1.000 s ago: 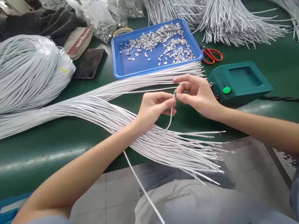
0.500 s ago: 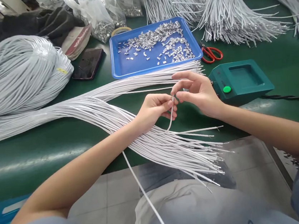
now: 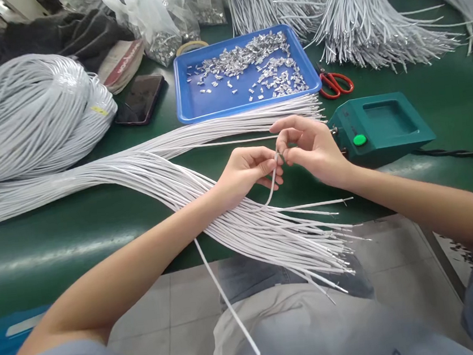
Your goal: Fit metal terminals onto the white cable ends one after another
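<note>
My left hand (image 3: 247, 173) pinches a white wire (image 3: 271, 192) close to its end, with the tip pointing up and the rest curving down to the bundle. At that tip, the thumb and index finger of my right hand (image 3: 314, 146) come together on the bared strands, the other fingers raised. Beneath my left forearm fans out a bundle of white wires (image 3: 242, 228), their stripped ends to the right. Another bundle of white wires (image 3: 214, 130) runs behind my hands, below the blue tray (image 3: 181, 107) of small metal terminals (image 3: 244, 57).
Right of my hands sits a green device (image 3: 385, 132) with a green button. Red-handled scissors (image 3: 337, 84) lie by the tray. A phone (image 3: 141, 100), a coiled grey wire bundle (image 3: 33, 115), plastic bags of metal parts (image 3: 164, 43) and more wire bundles (image 3: 373, 25) surround it.
My right thumb and index finger have closed in on the wire tip, from slightly apart. My left hand and the wire have shifted very slightly right.
</note>
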`<state>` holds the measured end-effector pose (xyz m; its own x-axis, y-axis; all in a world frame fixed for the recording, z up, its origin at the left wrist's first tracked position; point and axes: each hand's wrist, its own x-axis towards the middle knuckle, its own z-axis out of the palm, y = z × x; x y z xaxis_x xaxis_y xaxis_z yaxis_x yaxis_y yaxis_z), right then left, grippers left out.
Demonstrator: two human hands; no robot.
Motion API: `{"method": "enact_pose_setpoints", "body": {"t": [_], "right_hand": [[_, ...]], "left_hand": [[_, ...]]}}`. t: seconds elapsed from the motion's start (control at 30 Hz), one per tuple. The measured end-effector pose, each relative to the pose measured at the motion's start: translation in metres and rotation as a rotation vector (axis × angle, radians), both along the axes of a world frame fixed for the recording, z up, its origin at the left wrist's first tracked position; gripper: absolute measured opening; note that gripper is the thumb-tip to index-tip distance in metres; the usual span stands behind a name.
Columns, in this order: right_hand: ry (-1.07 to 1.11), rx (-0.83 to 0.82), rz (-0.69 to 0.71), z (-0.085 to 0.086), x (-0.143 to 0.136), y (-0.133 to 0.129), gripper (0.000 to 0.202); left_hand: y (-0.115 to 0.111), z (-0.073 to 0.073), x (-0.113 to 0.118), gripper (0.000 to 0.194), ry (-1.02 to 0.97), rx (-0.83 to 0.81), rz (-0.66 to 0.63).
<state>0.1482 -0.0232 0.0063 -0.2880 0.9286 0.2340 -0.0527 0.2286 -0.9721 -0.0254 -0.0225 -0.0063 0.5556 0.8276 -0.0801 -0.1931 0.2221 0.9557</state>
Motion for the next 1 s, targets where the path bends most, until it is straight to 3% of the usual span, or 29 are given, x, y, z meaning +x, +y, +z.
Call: {"method": "enact_pose_setpoints", "body": {"t": [0.17,0.5,0.83,1.0], "right_hand": [[-0.005,0.063,-0.074,0.0002,0.0024,0.0014,0.026],[-0.112,0.080,-0.028,0.0030,0.0014,-0.0028,0.029],[-0.285,0.289,-0.054,-0.0056,0.0042,-0.0001,0.027],[-0.227,0.261,-0.127,-0.0063,0.0062,0.0020,0.024]], "left_hand": [[-0.0007,0.0024,0.0004,0.033,0.015,-0.026,0.007],[0.0003,0.0032,-0.0002,0.031,-0.014,-0.040,-0.043],[0.0008,0.0024,-0.0013,0.032,-0.018,-0.041,0.004],[0.0001,0.0041,-0.0009,0.034,-0.010,-0.074,0.023]]}}
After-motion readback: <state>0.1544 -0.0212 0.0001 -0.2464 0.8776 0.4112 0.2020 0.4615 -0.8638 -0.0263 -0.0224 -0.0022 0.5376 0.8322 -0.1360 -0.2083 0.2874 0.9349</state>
